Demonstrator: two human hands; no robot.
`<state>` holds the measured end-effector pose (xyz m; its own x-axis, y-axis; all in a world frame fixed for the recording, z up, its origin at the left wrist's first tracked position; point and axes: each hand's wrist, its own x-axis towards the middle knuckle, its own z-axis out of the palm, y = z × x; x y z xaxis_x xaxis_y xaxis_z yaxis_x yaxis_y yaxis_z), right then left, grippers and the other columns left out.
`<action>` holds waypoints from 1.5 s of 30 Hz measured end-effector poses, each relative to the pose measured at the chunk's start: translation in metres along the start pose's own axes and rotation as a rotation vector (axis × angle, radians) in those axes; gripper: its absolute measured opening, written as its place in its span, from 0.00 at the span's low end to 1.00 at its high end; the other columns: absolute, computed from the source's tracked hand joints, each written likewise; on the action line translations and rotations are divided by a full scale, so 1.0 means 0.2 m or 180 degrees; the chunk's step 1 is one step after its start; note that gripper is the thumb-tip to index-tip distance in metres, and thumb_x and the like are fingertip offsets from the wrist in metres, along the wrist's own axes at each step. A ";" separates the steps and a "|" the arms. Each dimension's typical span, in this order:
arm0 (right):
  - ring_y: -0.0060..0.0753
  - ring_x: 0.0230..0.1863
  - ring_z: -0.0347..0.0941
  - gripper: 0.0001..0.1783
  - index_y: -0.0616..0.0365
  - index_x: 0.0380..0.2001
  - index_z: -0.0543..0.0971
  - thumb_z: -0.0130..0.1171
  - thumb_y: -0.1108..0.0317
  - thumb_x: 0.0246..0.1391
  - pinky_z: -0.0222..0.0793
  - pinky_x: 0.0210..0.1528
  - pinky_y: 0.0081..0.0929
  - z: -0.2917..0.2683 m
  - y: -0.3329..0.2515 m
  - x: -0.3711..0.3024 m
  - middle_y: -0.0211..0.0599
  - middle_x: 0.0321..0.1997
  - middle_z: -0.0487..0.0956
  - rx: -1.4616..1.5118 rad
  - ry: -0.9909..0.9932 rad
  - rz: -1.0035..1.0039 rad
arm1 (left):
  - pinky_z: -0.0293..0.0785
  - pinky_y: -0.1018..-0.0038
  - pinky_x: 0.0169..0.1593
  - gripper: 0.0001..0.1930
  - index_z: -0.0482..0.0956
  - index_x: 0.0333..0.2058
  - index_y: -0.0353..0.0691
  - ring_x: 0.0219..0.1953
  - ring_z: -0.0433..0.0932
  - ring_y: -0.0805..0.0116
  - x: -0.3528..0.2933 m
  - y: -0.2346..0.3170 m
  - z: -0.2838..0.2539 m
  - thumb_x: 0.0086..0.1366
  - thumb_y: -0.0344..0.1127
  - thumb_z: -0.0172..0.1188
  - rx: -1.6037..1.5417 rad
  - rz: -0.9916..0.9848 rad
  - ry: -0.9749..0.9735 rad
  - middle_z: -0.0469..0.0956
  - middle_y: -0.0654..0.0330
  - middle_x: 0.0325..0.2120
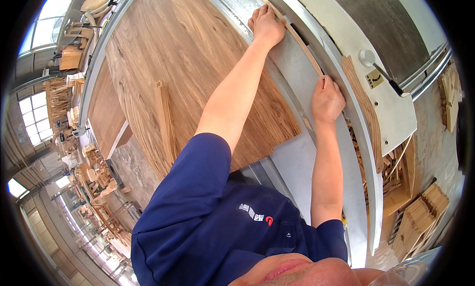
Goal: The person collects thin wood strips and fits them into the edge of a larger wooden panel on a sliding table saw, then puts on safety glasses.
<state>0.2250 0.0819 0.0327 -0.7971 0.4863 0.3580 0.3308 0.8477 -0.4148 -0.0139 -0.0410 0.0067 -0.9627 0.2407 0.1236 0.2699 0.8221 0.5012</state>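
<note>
A thin wooden strip (306, 49) lies on edge along the metal fence (362, 127) of a machine table (293, 73). Farther away, my left hand (267, 26) is closed at the strip, its fingers curled and partly hidden. Nearer to me, my right hand (328, 100) pinches the strip's near end in a closed grip. Both forearms stretch out over the table, the left one crossing above a broad brown wooden panel (203, 53). Narrow wooden strips (166, 120) lie together on that panel.
Beyond the fence stands a pale machine housing (396, 118) with a black-handled lever (388, 80). A brown wooden piece (363, 108) rests against it. Stacked boards (420, 219) stand on the floor at right. Timber piles (96, 174) line the workshop at left.
</note>
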 end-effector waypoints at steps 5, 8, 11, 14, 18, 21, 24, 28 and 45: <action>0.47 0.30 0.80 0.07 0.53 0.30 0.80 0.62 0.63 0.60 0.76 0.31 0.46 0.01 -0.01 0.00 0.37 0.27 0.81 0.0003 -0.0051 0.0007 | 0.44 0.56 0.74 0.34 0.64 0.70 0.42 0.75 0.52 0.54 0.00 -0.01 0.00 0.69 0.48 0.57 0.0061 0.0030 0.0012 0.61 0.57 0.73; 0.47 0.31 0.80 0.07 0.54 0.31 0.81 0.61 0.64 0.61 0.76 0.32 0.46 -0.03 0.01 -0.01 0.38 0.28 0.81 -0.0005 -0.0165 0.0046 | 0.44 0.56 0.74 0.33 0.64 0.70 0.41 0.75 0.52 0.53 -0.02 0.01 0.01 0.69 0.47 0.57 0.0093 0.0046 -0.0023 0.61 0.56 0.72; 0.48 0.32 0.80 0.07 0.54 0.32 0.81 0.60 0.65 0.61 0.76 0.34 0.46 -0.05 0.01 -0.03 0.39 0.28 0.82 0.0080 -0.0176 0.0071 | 0.44 0.56 0.74 0.32 0.65 0.69 0.41 0.75 0.53 0.53 -0.05 0.03 0.01 0.70 0.46 0.57 0.0131 0.0026 -0.0012 0.62 0.56 0.71; 0.49 0.33 0.80 0.07 0.55 0.32 0.81 0.60 0.65 0.62 0.76 0.34 0.46 -0.08 0.03 -0.05 0.41 0.29 0.82 0.0099 -0.0171 0.0065 | 0.45 0.56 0.74 0.31 0.66 0.68 0.41 0.74 0.53 0.53 -0.08 0.04 0.03 0.69 0.46 0.57 0.0133 0.0067 0.0085 0.63 0.56 0.70; 0.50 0.33 0.80 0.06 0.55 0.34 0.82 0.60 0.65 0.61 0.77 0.34 0.46 -0.09 0.03 -0.05 0.41 0.30 0.83 0.0132 -0.0173 0.0049 | 0.45 0.56 0.74 0.31 0.67 0.67 0.41 0.74 0.54 0.53 -0.10 0.05 0.03 0.69 0.46 0.59 0.0055 0.0061 0.0099 0.63 0.56 0.70; 0.50 0.33 0.81 0.06 0.56 0.35 0.82 0.61 0.66 0.61 0.77 0.34 0.45 -0.08 0.05 -0.05 0.41 0.31 0.83 0.0156 -0.0147 0.0009 | 0.45 0.56 0.74 0.31 0.67 0.67 0.41 0.74 0.54 0.54 -0.09 0.07 0.01 0.69 0.45 0.59 0.0109 -0.0009 0.0038 0.63 0.56 0.70; 0.49 0.33 0.81 0.07 0.56 0.37 0.83 0.62 0.66 0.61 0.77 0.34 0.45 -0.05 0.06 -0.06 0.41 0.31 0.83 0.0124 -0.0125 0.0021 | 0.44 0.57 0.74 0.32 0.66 0.68 0.41 0.74 0.53 0.54 -0.08 0.08 -0.01 0.68 0.45 0.59 0.0076 -0.0060 -0.0004 0.62 0.56 0.71; 0.49 0.32 0.81 0.07 0.56 0.37 0.83 0.63 0.65 0.60 0.78 0.34 0.45 -0.05 0.06 -0.05 0.41 0.31 0.83 0.0072 -0.0056 0.0008 | 0.44 0.57 0.74 0.32 0.66 0.68 0.42 0.75 0.52 0.55 -0.08 0.08 -0.02 0.69 0.46 0.59 0.0065 -0.0107 -0.0087 0.62 0.57 0.71; 0.47 0.29 0.78 0.06 0.54 0.30 0.79 0.61 0.66 0.61 0.75 0.31 0.45 -0.02 0.03 -0.02 0.37 0.26 0.80 0.0156 -0.0018 0.0029 | 0.43 0.57 0.75 0.33 0.65 0.70 0.43 0.76 0.51 0.55 -0.04 0.05 0.00 0.70 0.48 0.58 0.0102 -0.0006 -0.0025 0.60 0.57 0.73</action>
<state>0.2329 0.0864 0.0326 -0.7970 0.4927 0.3493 0.3131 0.8317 -0.4585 -0.0030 -0.0347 0.0118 -0.9631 0.2430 0.1159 0.2686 0.8387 0.4737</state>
